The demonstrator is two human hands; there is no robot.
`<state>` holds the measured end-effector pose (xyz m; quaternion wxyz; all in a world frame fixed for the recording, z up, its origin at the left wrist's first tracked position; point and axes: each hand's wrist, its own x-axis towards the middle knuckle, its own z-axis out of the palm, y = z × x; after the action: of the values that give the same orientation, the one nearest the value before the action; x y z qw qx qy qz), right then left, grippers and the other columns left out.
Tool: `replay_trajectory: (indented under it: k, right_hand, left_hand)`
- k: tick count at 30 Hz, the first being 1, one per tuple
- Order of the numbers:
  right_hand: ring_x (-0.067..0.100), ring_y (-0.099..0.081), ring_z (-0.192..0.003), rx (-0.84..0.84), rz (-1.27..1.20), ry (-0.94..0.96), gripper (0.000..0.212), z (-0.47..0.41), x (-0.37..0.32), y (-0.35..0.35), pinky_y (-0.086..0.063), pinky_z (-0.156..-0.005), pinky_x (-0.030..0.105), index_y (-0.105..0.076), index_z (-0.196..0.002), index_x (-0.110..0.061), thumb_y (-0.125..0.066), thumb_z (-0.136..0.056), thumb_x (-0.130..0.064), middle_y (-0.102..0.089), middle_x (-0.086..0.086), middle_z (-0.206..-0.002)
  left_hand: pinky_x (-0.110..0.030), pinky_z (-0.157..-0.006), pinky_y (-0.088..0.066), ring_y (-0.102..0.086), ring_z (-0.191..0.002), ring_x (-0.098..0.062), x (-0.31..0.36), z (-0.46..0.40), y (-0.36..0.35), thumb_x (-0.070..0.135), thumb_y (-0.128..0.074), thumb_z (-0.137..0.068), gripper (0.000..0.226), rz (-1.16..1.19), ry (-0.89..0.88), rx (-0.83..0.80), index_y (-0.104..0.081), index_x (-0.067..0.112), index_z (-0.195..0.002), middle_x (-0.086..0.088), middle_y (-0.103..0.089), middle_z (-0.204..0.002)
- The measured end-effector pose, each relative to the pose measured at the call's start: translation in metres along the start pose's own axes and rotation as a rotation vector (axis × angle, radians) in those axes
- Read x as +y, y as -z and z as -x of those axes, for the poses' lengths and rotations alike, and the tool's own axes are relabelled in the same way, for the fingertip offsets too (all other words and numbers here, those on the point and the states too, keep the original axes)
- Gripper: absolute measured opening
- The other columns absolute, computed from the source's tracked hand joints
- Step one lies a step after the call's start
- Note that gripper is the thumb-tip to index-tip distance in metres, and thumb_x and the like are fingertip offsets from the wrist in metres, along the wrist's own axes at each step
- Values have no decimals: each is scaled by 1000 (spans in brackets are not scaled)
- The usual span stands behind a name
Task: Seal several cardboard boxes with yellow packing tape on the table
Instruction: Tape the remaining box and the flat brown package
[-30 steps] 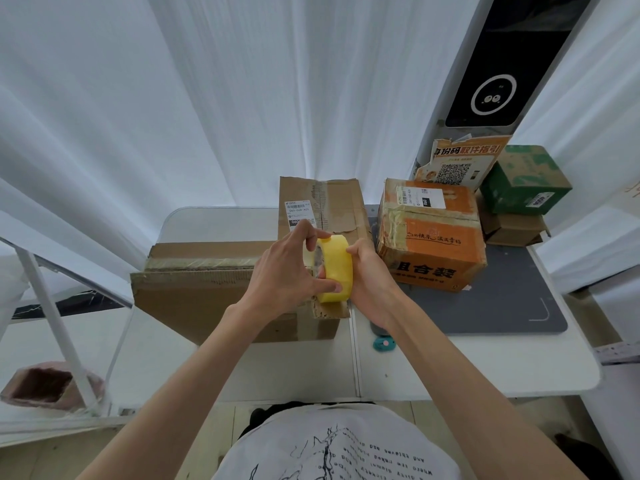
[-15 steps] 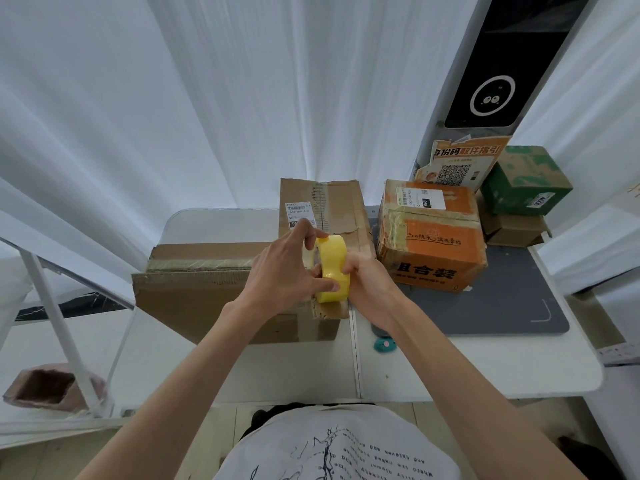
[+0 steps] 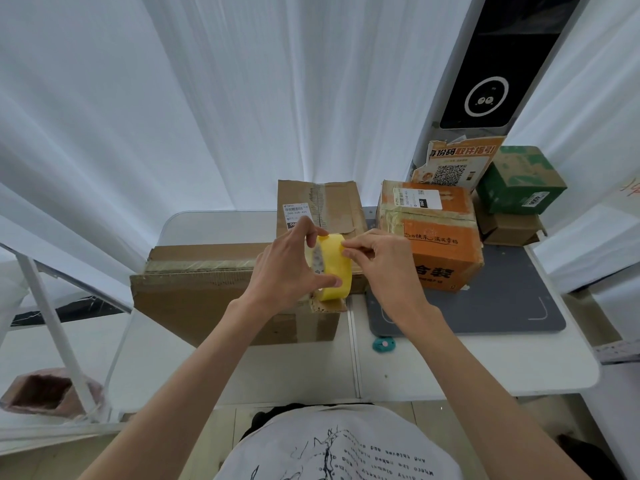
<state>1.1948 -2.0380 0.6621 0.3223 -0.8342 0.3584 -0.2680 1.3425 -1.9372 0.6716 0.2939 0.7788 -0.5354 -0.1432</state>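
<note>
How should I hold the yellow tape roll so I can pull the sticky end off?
Probably best to hold the yellow tape roll by its two flat sides, as the left hand does: thumb below, fingers on top, coming from the left. That leaves the curved outer band bare, so the right hand can come from the right and pick at the tape end near the top.

Both bare forearms rise from the bottom edge and converge toward the middle of the view. The left hand (image 3: pixel 289 268) comes in from seven o'clock, its thumb low and its fingers arched high, gripping the tape roll (image 3: pixel 334 268) between them. The right hand (image 3: pixel 381 261) comes in from five o'clock, with its fingertips (image 3: pixel 346 247) pinched together at the roll's upper rim, at its one o'clock side.
</note>
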Motion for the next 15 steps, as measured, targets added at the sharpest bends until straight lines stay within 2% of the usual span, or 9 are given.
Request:
replay_trajectory:
  k: [2, 4, 7, 10, 15]
  right_hand:
    - [9, -64, -92, 6, 36, 9, 18, 1, -1, 0, -52, -87, 21, -79, -106, -14, -76, -88, -15, -73, 0, -102]
    - [8, -63, -90, 8, 69, 15, 14, 1, -4, 0, -50, -85, 19, -79, -103, -15, -76, -89, -15, -73, -1, -100]
    - [7, -62, -87, 5, 83, -1, 12, 2, -7, 2, -45, -80, 13, -78, -101, -15, -76, -89, -15, -72, -3, -97]
    - [4, -64, -85, -22, 38, -44, 13, 3, -8, 5, -52, -82, 17, -77, -101, -15, -76, -89, -14, -73, -4, -95]
    - [-2, -63, -77, -133, 40, -121, 13, -10, -12, 10, -54, -77, 15, -72, -104, -16, -72, -92, -13, -66, -10, -85]
  left_hand:
    - [-36, -75, -48, -60, -102, -14, 0, 1, 0, 47, -91, -59, 72, 1, 3, 3, -31, 28, -94, 20, -62, -127]
    - [-36, -75, -49, -60, -102, -15, 0, 1, -1, 47, -91, -59, 71, 2, 5, 1, -32, 27, -95, 19, -61, -127]
    - [-23, -66, -41, -59, -98, -13, 0, 0, -2, 47, -91, -59, 72, 3, 2, -2, -33, 26, -95, 19, -61, -127]
    - [-16, -64, -35, -59, -98, -13, -1, 0, -3, 47, -91, -60, 72, 2, -3, -1, -32, 27, -95, 18, -61, -127]
    - [-28, -70, -40, -60, -99, -14, 0, -1, -4, 48, -91, -60, 71, -2, -9, 7, -32, 27, -94, 17, -62, -127]
